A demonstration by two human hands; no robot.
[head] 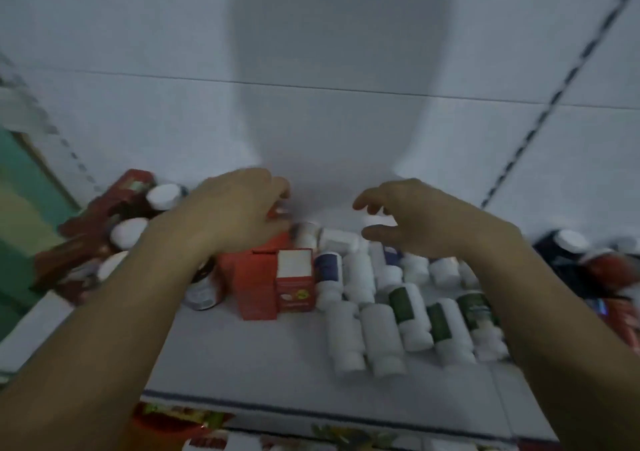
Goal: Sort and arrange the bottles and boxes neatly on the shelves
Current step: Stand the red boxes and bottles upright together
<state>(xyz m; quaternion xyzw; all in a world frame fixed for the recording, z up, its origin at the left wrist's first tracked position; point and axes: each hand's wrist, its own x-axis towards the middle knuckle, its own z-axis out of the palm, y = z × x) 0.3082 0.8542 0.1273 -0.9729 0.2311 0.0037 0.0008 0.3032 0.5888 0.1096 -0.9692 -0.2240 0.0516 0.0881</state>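
Left hand [239,208] curls just above the red boxes [270,277]; blur hides whether it grips anything. Right hand [422,225] hovers spread and empty over white bottles [363,312] lying loose on the shelf [242,364]. Risk: one nudge rolls bottles off the front edge or topples the boxes.

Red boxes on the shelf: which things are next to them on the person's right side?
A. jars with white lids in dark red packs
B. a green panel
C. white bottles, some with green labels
C: the white bottles begin close beside the red boxes on that side, and several of them carry green labels.
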